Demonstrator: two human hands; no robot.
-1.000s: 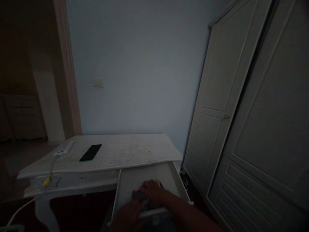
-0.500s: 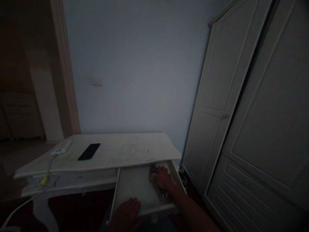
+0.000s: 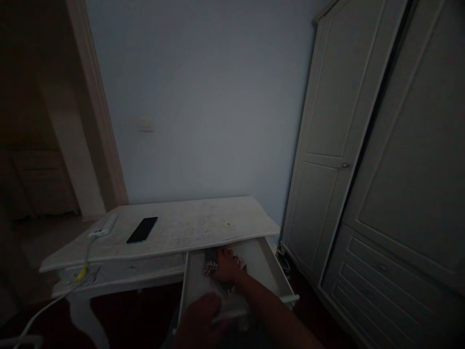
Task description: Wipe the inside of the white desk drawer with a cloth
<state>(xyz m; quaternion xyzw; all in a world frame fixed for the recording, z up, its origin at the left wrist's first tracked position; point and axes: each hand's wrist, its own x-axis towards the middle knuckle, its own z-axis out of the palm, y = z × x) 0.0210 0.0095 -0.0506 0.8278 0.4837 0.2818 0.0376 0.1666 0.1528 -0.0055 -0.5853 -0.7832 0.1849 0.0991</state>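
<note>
A white drawer (image 3: 259,264) stands pulled out of the desk's right side. Inside it lies a bundle of braided, light-and-dark cord (image 3: 210,267), with a dark grey piece at its far end. My right hand (image 3: 227,266) reaches into the drawer and is closed over the bundle, which shows on both sides of the fingers. Much of the bundle is hidden under that hand. My left hand (image 3: 203,310) is at the drawer's near left, by its front edge. It is dark and smeared, so its fingers do not show clearly.
On the white desk (image 3: 196,218) lie a black phone (image 3: 142,230) and a white power strip (image 3: 104,225), whose cable (image 3: 47,305) hangs off the left end. A tall white wardrobe (image 3: 321,189) stands at the right. Dark items (image 3: 285,264) sit on the floor between wardrobe and desk.
My right hand has moved left inside the drawer, and the cord bundle has shifted left with it. My left hand has moved slightly right. The view has turned a little.
</note>
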